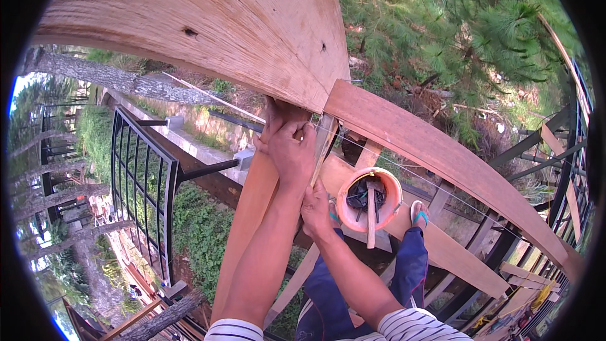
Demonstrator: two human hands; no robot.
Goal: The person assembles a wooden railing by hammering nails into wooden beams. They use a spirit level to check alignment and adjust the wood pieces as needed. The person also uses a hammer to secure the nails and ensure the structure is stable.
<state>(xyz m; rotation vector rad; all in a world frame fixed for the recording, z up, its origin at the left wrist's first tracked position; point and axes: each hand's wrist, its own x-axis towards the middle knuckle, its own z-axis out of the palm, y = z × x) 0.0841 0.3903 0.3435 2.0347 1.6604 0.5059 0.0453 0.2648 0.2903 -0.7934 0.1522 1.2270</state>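
My left hand (pixel 291 146) is closed just beneath the lower corner of a wide wooden board (pixel 252 38). Its fingers curl inward, partly in shadow, and whatever they hold is hidden. Lower and to the right, my right hand (pixel 317 209) pinches the lower end of a narrow wooden strip (pixel 321 167), which runs upward beside the left hand. A long reddish beam (pixel 429 139) meets the board's corner and curves off to the right. A thin white string (pixel 404 167) stretches along below this beam.
An orange bucket (pixel 396 183) holds dark small items and a hammer (pixel 371 215), between my sandalled feet. Planks (pixel 454 259) cross open gaps with ground below. A black metal railing (pixel 172 215) stands left, near a tree trunk (pixel 113 72). Pine branches (pixel 492 38) fill the upper right.
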